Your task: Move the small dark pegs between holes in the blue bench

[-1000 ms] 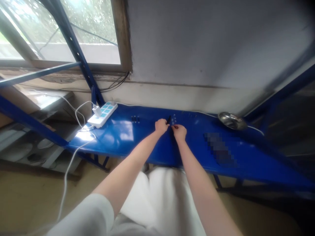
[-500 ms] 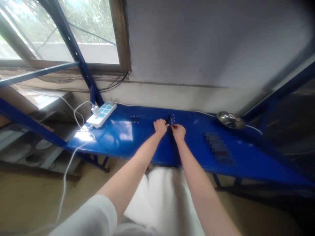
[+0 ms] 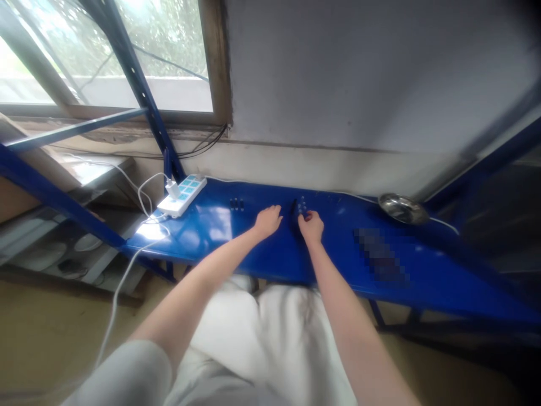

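My left hand point(image 3: 269, 220) hovers at or just over the blue tabletop point(image 3: 270, 256), fingers stretched out and nothing visible in them. Right of it, my right hand point(image 3: 311, 226) has its thumb and fingers pinched together at the near end of a cluster of small, shiny pale pieces point(image 3: 302, 202). What lies between those fingertips is too small to make out. A slim black object point(image 3: 293, 207) is just left of the cluster, between my two hands. Farther left, several short dark cylinders with pale ends point(image 3: 236, 204) stand or lie in a row.
A white power strip point(image 3: 183, 195) with a plugged-in charger and trailing white cord sits at the table's left end. At the back right is a shiny metal bowl point(image 3: 403, 208). A pixelated dark item point(image 3: 381, 255) lies nearer. Blue frame posts point(image 3: 139, 90) rise on the left.
My left hand has let go of the slim black object and drawn back to the left, its fingers opening. My right hand stays pinched beside the small pieces. The view has shifted slightly.
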Demonstrator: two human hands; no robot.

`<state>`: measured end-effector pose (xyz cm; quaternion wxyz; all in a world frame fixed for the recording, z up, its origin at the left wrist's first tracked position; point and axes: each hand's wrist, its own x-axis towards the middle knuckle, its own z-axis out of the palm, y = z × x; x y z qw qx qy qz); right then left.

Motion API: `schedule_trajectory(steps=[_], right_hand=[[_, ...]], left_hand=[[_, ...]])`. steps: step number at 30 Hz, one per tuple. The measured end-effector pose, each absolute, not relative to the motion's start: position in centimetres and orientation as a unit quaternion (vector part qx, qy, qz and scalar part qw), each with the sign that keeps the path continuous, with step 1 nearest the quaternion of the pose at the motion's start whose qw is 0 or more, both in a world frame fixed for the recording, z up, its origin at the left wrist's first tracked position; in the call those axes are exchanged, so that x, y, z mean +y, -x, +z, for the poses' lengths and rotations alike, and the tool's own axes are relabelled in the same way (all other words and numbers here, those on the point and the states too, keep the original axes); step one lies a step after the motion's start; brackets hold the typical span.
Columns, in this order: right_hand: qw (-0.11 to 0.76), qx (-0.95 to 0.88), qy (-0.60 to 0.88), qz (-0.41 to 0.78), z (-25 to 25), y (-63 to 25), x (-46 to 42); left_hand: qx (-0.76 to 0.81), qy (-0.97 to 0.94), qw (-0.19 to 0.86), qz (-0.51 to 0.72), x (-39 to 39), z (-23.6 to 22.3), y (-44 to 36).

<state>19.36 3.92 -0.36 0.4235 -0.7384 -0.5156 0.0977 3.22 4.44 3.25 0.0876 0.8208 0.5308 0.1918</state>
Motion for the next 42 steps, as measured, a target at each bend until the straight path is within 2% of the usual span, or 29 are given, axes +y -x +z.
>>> schedule_trajectory(steps=[3,8,15,21,35,39,42], right_hand=[[0.45,-0.5,0.734,0.098,0.0,-19.1,3.6],[0.484,-0.494,0.72,0.064,0.6,-18.8,2.8],[0.558,-0.494,0.666,0.027,2.5,-16.8,1.3],[0.594,-0.549,0.583,0.07,3.3,-12.5,0.1],[0.574,-0.594,0.551,0.117,1.5,-10.4,-0.6],[0.556,-0.605,0.56,0.111,1.1,-10.5,-0.5],[0.532,-0.618,0.571,0.098,0.9,-10.5,-0.1]], left_hand=[[0.499,-0.856,0.056,0.122,2.7,3.8,-0.5],[0.573,-0.811,0.065,0.099,0.9,4.8,3.6],[0.65,-0.743,0.097,0.125,1.6,5.7,5.5],[0.675,-0.714,0.107,0.151,3.4,5.0,5.1],[0.668,-0.732,0.05,0.125,5.6,4.2,4.8],[0.65,-0.723,0.114,0.205,5.8,4.2,4.5],[0.614,-0.679,0.238,0.323,5.2,3.9,3.8]])
